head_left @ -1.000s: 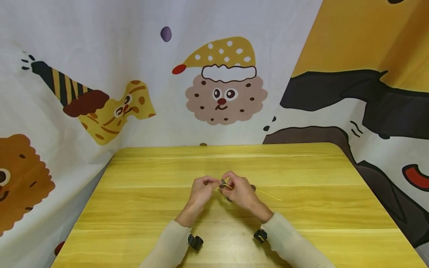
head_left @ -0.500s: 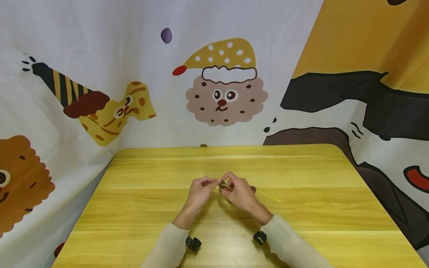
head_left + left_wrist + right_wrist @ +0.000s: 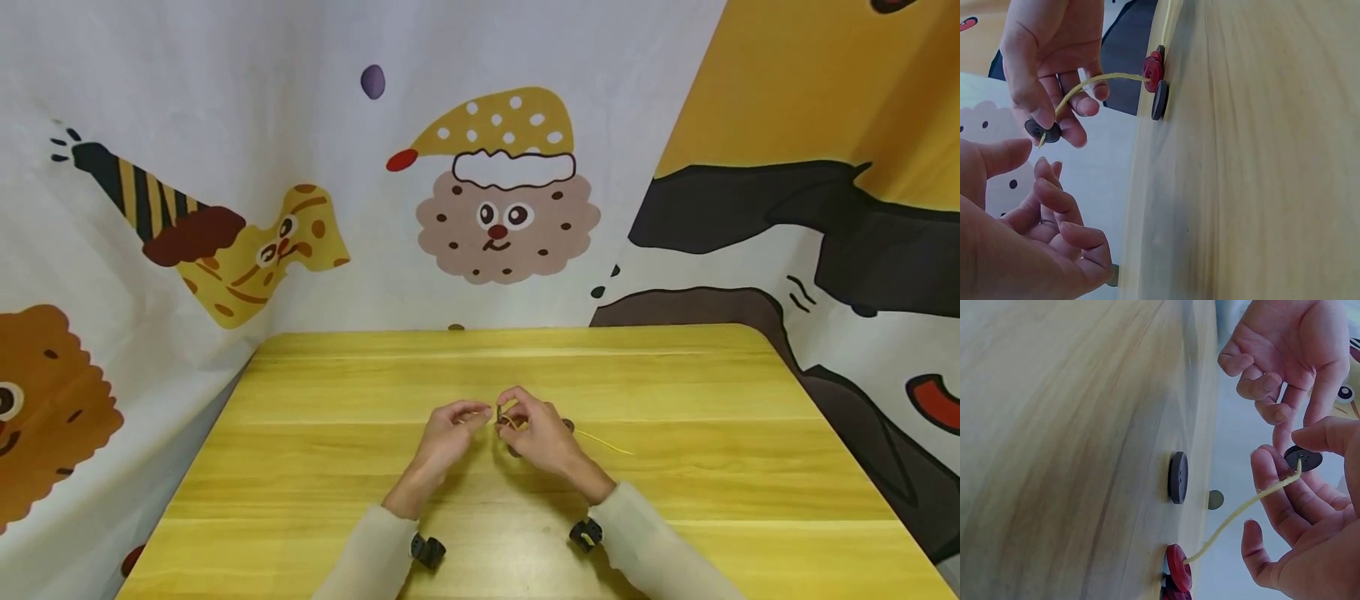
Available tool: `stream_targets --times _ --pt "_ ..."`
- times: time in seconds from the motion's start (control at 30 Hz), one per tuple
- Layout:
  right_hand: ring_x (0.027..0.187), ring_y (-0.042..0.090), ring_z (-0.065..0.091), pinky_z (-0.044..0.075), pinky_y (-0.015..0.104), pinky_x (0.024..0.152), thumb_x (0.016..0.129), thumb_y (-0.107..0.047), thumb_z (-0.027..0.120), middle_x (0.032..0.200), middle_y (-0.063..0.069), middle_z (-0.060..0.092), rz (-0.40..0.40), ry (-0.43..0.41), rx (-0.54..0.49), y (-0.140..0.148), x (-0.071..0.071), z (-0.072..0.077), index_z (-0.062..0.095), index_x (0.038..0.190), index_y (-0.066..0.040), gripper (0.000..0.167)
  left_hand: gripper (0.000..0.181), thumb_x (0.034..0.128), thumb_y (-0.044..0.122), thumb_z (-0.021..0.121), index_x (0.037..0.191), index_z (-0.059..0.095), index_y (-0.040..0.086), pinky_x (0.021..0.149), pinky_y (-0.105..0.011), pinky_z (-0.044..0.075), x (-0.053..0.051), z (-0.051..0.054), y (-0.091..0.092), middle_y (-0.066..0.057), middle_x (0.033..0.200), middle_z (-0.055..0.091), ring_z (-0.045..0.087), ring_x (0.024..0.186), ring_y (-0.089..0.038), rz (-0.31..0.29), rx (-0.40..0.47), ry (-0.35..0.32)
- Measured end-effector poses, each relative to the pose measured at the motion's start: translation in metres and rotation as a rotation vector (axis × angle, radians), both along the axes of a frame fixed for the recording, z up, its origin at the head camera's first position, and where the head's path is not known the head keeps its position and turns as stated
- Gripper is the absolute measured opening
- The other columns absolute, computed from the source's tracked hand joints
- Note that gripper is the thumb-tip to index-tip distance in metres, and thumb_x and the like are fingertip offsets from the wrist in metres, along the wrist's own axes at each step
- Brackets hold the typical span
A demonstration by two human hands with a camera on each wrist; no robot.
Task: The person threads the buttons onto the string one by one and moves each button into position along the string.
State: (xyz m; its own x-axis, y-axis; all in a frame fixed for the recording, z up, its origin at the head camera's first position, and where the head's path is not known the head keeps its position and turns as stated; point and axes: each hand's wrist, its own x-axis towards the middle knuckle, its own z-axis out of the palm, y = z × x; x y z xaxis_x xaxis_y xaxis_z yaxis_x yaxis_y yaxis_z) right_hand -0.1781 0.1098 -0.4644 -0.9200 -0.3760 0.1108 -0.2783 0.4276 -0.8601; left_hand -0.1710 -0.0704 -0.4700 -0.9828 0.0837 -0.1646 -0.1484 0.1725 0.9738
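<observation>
Between the thumb and fingers of my right hand [image 3: 546,435], a dark round button [image 3: 1311,460] is pinched above the table. A yellow cord [image 3: 1235,515] passes through a hole in it, and a short tip pokes out on the far side in the left wrist view. My left hand [image 3: 445,440] is just beside that tip, its thumb and forefinger parted and nothing visible between them. The cord runs down to a red button [image 3: 1151,74] threaded on it. Another dark button [image 3: 1178,478] stands near the red one, apart from the cord.
The wooden table [image 3: 300,500] spreads all round the hands. The cord's far end [image 3: 607,443] trails to the right beyond my right hand. Behind the table hangs a printed cloth [image 3: 375,208] with cartoon figures.
My left fingers, a second ago touching the button, have drawn slightly left and parted. The button has turned nearly edge-on to the head view. My right hand has barely shifted.
</observation>
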Motion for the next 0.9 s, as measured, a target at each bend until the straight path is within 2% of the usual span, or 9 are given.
stream_targets --times 0.17,0.27,0.57,0.9 --pt "0.046 0.005 0.047 0.033 0.018 0.042 0.089 -0.001 0.067 0.095 0.016 0.073 -0.001 -0.034 -0.021 0.0003 0.0003 0.0022 0.056 0.117 -0.008 0.031 0.029 0.0942 0.030 0.068 0.112 0.071 0.007 0.066 -0.028 0.043 0.0005 0.0013 -0.0008 -0.007 0.098 0.062 0.055 0.087 -0.025 0.004 0.008 0.002" --pt "0.045 0.005 0.045 0.032 0.018 0.042 0.089 0.000 0.066 0.097 0.017 0.073 0.004 -0.036 -0.031 0.0007 0.0004 0.0026 0.056 0.117 -0.007 0.031 0.028 0.0939 0.028 0.068 0.111 0.071 0.006 0.065 -0.028 0.043 0.0012 0.0022 -0.0005 -0.007 0.097 0.063 0.055 0.086 -0.026 -0.002 0.010 0.009" --pt "0.057 0.009 0.056 0.035 0.019 0.044 0.088 0.003 0.066 0.098 0.020 0.073 0.029 -0.020 -0.032 0.0004 -0.0002 0.0000 0.055 0.116 -0.001 0.030 0.022 0.0938 0.023 0.069 0.105 0.073 0.005 0.064 -0.027 0.043 0.0035 0.0036 0.0007 -0.009 0.098 0.065 0.053 0.082 -0.019 -0.010 -0.005 0.026" --pt "0.054 0.006 0.052 0.034 0.019 0.045 0.089 0.002 0.066 0.098 0.018 0.073 0.037 -0.030 -0.024 0.0002 0.0002 0.0002 0.055 0.118 0.000 0.031 0.019 0.0939 0.020 0.069 0.101 0.073 0.004 0.061 -0.025 0.043 0.0027 0.0005 0.0016 -0.011 0.096 0.065 0.052 0.079 -0.017 -0.011 -0.012 0.036"
